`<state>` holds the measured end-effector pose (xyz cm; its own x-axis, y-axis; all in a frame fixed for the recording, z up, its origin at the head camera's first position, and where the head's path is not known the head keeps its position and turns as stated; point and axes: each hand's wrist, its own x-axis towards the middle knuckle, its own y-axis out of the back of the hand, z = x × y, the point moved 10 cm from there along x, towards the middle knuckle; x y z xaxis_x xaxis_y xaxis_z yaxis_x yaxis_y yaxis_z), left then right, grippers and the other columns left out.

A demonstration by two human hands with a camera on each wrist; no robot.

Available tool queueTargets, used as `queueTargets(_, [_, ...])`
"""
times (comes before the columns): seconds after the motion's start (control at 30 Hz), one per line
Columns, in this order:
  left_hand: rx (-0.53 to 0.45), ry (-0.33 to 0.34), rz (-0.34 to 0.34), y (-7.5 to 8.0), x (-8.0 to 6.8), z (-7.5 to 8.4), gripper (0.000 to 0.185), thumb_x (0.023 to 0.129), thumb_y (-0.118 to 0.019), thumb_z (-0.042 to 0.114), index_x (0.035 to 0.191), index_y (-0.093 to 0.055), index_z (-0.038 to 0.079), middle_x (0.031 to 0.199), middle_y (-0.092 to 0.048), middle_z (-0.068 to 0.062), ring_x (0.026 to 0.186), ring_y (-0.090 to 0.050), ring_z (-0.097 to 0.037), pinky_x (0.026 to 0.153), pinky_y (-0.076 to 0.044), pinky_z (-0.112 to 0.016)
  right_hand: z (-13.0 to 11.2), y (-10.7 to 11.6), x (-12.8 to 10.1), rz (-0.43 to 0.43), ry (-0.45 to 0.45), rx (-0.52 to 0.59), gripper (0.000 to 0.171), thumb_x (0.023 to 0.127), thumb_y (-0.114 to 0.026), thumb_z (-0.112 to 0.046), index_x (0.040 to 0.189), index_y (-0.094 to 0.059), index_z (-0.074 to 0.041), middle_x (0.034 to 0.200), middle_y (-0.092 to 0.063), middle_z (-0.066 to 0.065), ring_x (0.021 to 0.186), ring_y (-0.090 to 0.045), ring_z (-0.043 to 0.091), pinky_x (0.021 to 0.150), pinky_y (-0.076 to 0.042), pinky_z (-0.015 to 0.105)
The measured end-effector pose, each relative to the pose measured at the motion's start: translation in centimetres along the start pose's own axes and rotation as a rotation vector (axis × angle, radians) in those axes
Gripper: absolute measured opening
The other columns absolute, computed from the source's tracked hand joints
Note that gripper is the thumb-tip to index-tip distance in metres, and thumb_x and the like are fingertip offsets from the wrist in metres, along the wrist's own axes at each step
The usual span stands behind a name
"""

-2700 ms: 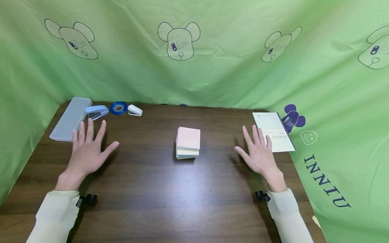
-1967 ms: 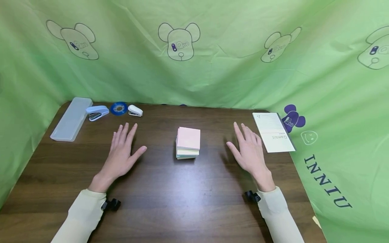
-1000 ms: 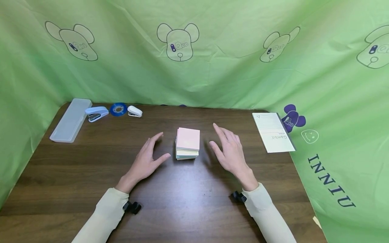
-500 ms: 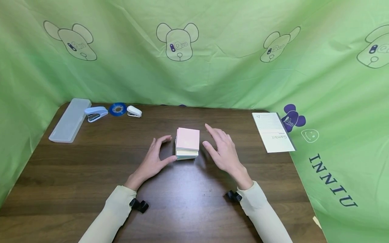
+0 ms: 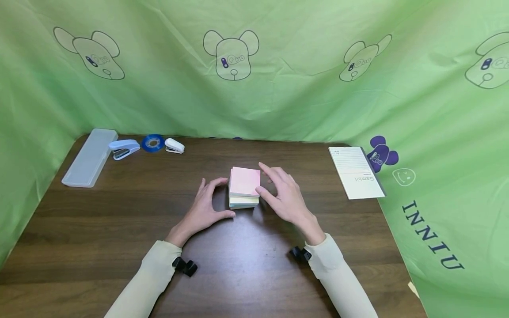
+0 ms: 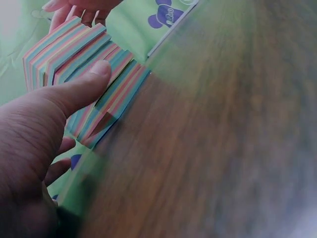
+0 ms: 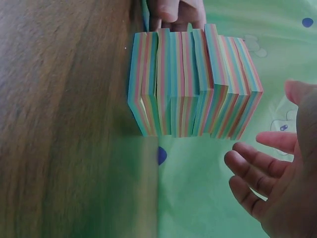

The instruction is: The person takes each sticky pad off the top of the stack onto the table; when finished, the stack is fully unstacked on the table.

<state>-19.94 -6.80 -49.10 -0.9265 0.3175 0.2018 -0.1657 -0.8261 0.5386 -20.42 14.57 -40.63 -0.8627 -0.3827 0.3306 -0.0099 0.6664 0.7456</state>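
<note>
we see our left hand (image 5: 207, 207) thumb pressing the paper stack (image 5: 244, 187) on the table (image 5: 119, 212), fingers loosely curved, and our right hand (image 5: 284, 198) spread just beside it.

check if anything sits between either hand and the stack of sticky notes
Nothing visible does. The left hand already has its thumb against the sticky notes stack, and the right hand is at its other side with only bare table around.
</note>
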Motion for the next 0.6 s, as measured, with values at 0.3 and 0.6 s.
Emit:
queueTargets(0.3, [-0.035, -0.014, 0.049, 0.24, 0.51, -0.09, 0.098, 0.072, -0.107, 0.015, 0.154, -0.054, 0.001, 0.151, -0.064, -0.017, 0.148, -0.056, -0.036, 0.140, -0.005, -0.061, 0.26, -0.51, 0.39, -0.048, -0.052, 0.001, 0.073, 0.100, -0.080, -0.042, 0.165, -0.055, -0.019, 0.138, -0.067, 0.013, 0.112, -0.070, 0.033, 0.095, -0.055, 0.056])
queueTargets(0.6, [0.032, -0.006, 0.042, -0.10, 0.68, -0.11, 0.100, 0.070, -0.108, 0.018, 0.153, -0.054, 0.002, 0.152, -0.065, -0.019, 0.152, -0.053, -0.038, 0.140, -0.006, -0.061, 0.82, -0.83, 0.60, -0.065, -0.062, 0.005, 0.079, 0.094, -0.087, -0.043, 0.162, -0.058, -0.016, 0.139, -0.067, 0.012, 0.109, -0.070, 0.029, 0.091, -0.057, 0.053])
